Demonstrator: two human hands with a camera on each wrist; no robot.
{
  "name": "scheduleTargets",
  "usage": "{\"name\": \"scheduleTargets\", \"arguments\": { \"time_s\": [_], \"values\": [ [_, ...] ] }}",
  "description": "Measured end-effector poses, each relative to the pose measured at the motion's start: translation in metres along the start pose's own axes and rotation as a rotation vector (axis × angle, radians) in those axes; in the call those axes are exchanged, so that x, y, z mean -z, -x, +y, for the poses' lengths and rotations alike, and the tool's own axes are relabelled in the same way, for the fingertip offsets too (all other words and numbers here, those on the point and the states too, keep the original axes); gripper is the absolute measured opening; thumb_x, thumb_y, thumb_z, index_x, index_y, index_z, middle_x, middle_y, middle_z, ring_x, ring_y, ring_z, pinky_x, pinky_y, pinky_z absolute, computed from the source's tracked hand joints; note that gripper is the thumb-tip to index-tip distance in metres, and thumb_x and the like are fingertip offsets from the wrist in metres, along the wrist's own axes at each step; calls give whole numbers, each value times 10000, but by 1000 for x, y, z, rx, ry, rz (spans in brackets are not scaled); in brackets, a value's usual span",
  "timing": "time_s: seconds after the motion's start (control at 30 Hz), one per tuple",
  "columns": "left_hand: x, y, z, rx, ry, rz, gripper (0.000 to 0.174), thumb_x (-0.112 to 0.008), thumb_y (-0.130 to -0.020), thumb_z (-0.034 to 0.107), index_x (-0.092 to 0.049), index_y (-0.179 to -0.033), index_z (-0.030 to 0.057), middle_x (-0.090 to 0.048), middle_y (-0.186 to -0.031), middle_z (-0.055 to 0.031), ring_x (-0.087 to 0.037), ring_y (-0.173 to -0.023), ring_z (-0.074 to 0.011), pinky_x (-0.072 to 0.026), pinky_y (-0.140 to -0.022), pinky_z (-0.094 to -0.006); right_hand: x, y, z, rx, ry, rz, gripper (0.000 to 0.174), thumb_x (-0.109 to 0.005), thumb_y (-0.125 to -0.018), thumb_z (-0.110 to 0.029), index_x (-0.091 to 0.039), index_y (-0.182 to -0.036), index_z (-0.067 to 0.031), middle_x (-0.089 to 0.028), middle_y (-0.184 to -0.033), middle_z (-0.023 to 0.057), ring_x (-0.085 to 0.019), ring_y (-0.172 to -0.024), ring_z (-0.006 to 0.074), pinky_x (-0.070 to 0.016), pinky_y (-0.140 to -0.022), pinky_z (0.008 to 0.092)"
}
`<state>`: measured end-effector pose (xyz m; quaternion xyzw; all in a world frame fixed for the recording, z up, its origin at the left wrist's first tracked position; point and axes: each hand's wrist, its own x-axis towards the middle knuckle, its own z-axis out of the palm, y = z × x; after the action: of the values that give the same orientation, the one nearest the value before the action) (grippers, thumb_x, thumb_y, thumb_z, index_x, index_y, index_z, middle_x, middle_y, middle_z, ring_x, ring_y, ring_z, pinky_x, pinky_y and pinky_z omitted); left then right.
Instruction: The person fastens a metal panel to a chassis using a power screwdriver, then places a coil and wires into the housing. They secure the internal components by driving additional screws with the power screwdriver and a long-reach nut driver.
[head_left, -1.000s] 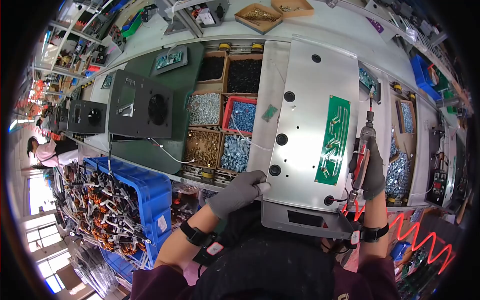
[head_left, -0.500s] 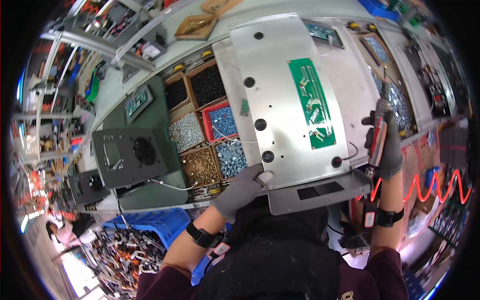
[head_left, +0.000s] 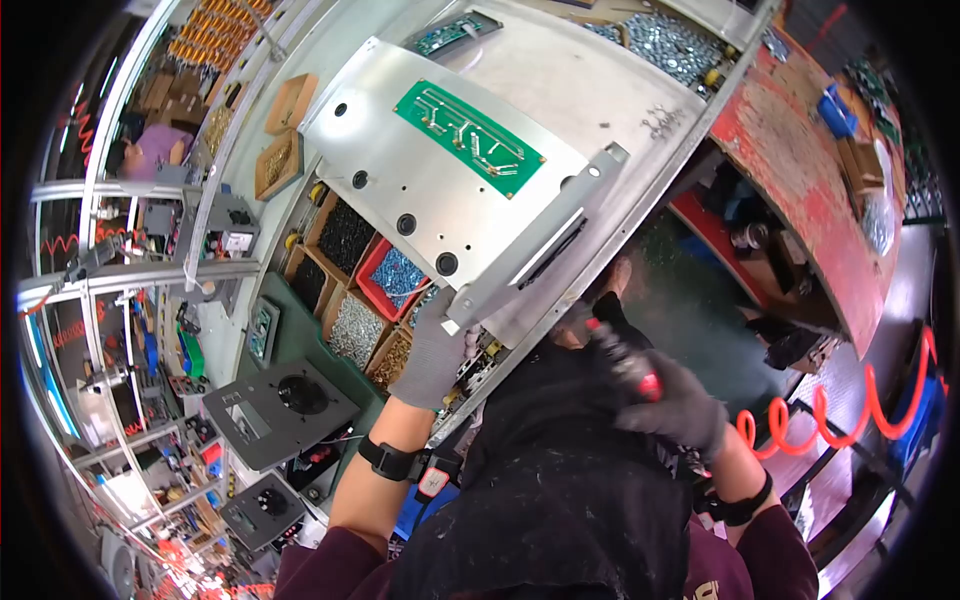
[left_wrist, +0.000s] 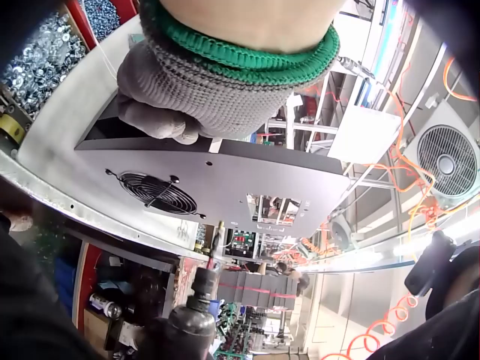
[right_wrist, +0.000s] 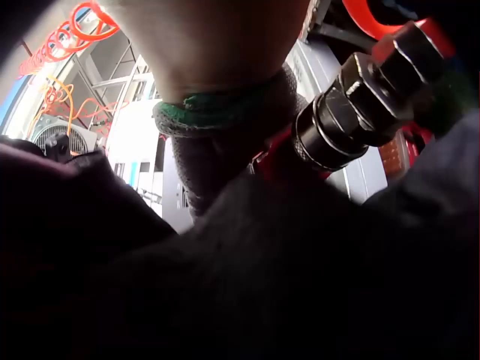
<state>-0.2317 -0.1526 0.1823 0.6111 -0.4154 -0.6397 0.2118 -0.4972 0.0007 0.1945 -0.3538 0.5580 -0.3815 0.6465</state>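
My gloved left hand (head_left: 432, 355) grips the near corner of a metal chassis (head_left: 375, 140), its fingers curled at the edge of the grey end panel (head_left: 545, 235). In the left wrist view that panel (left_wrist: 240, 184) shows a round fan grille (left_wrist: 154, 193) and a square cutout. A green circuit board (head_left: 470, 138) lies on the chassis's bare metal face. Away from the chassis, in front of the dark apron, my gloved right hand (head_left: 680, 405) holds a red and black power screwdriver (head_left: 622, 358). The screwdriver's metal end (right_wrist: 330, 124) shows in the right wrist view.
Bins of screws and nuts (head_left: 357, 330) sit beside the chassis, a red bin (head_left: 375, 285) among them. Two dark fan housings (head_left: 280, 410) stand at the left. A red coiled hose (head_left: 850, 430) hangs at the right, below a worn red table (head_left: 800, 170).
The head view has turned to the right. My right hand has drawn the screwdriver from beside the chassis back towards my body. My left hand keeps its grip on the corner.
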Motion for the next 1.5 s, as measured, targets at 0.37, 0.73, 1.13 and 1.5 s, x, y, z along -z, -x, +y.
{"name": "scheduleTargets", "arguments": {
  "time_s": [0.37,0.73,1.13,1.5],
  "values": [
    [-3,-2,7,86,110,38,124,-526,-930,199,-521,-886,84,-478,-638,-10,-433,-502,-91,-348,-428,-229,-42,-27,-6,-169,333,-217,676,-765,-710,-490,-518,-1126,-17,-642,-963,206,-631,-936,342,-476,-804,394],
    [-7,-6,-3,93,252,47,227,-448,-936,80,-532,-1118,-26,-484,-635,-4,-422,-493,-75,-359,-412,-219,-51,-35,-1,-102,200,-218,607,-745,-751,-443,-541,-1075,28,-629,-910,200,-624,-861,283,-470,-758,363],
    [9,-7,-7,105,564,-179,341,-420,-916,0,-455,-1247,-74,-604,-883,-102,-595,-710,-146,-529,-590,-251,-46,-27,-20,-76,415,-189,653,-760,-761,-434,-483,-1151,10,-635,-914,207,-623,-875,306,-471,-784,387],
    [-4,23,-25,119,492,-145,292,-454,-975,86,-466,-1217,-77,-624,-1044,-181,-654,-827,-164,-553,-653,-203,-41,-23,-17,-106,447,-267,724,-785,-721,-420,-469,-1209,13,-622,-985,212,-624,-931,313,-472,-810,384]
  ]
}}
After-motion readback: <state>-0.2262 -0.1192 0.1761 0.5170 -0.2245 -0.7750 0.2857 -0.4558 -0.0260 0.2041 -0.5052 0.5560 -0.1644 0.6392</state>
